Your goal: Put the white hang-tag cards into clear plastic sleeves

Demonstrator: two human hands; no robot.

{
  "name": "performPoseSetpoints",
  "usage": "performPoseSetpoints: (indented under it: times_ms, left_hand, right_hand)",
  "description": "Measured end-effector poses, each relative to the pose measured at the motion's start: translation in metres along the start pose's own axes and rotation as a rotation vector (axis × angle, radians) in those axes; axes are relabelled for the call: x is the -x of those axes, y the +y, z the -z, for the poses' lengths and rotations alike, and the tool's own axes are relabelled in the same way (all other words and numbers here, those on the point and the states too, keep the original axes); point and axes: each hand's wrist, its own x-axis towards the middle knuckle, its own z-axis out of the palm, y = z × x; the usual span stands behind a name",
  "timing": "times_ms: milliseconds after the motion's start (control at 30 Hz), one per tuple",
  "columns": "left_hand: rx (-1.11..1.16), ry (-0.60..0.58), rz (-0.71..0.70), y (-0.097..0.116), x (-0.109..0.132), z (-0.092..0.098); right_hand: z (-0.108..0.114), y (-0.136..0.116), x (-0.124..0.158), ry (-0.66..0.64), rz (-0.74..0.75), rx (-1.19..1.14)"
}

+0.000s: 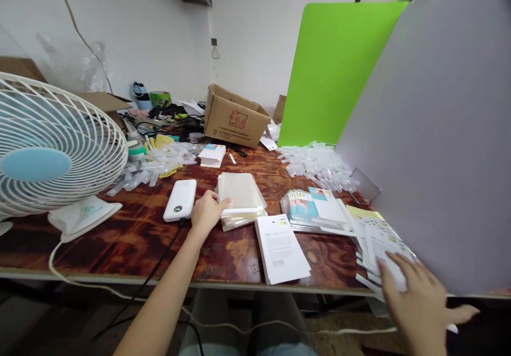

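Note:
My left hand (208,213) rests at the left edge of a stack of clear plastic sleeves (239,190), thumb on the near edge and apart from the curled fingers. My right hand (419,297) is low at the right, fingers spread over white cards and sheets (381,249) by the table's front edge. A small white bit (452,328) shows beneath its outstretched finger; whether it is held is unclear. Between the hands lies a stack of printed white cards (280,249). Behind it, packed cards in clear sleeves (303,212) are piled, with a blue-and-white card (325,201) on top.
A white power bank (180,199) with a black cable lies left of my left hand. A fan (59,154) stands far left. Translucent nail tips (319,164) are heaped by the green-and-grey divider (339,68). A cardboard box (235,116) and folded cards (212,155) are behind.

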Motion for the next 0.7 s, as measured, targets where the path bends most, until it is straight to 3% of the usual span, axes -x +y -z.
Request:
performPoseSetpoints:
  times_ms: [33,100,167,233,367,533,633,700]
  left_hand:
    - [-0.027,0.004,0.006,-0.001,0.000,0.000]
    - [-0.068,0.031,0.013,0.000,0.003,0.000]
    - [-0.087,0.058,0.007,0.001,0.007,0.001]
    - [-0.087,0.073,-0.013,0.002,0.010,0.003]
    - [-0.073,0.100,-0.073,-0.003,0.011,0.004]
    - [-0.061,0.170,-0.116,-0.009,0.015,0.002]
    - [-0.053,0.212,-0.093,-0.011,0.019,0.002]
    - [-0.049,0.200,-0.071,-0.012,0.019,0.002]
  right_hand:
    - [-0.002,-0.023,0.006,0.005,0.067,0.018]
    - [-0.007,-0.071,0.016,-0.223,0.442,-0.084]
    - [-0.014,-0.106,0.024,-0.339,0.699,-0.100]
    - [-0.021,-0.124,0.032,-0.379,0.779,-0.129]
    - [-0.026,-0.124,0.045,-0.335,0.650,-0.348]
    - [-0.007,-0.127,0.050,0.053,0.441,-0.616]
    - [0.002,-0.136,0.050,0.261,0.198,-0.681]
    - [0.002,-0.140,0.053,0.326,0.031,-0.690]
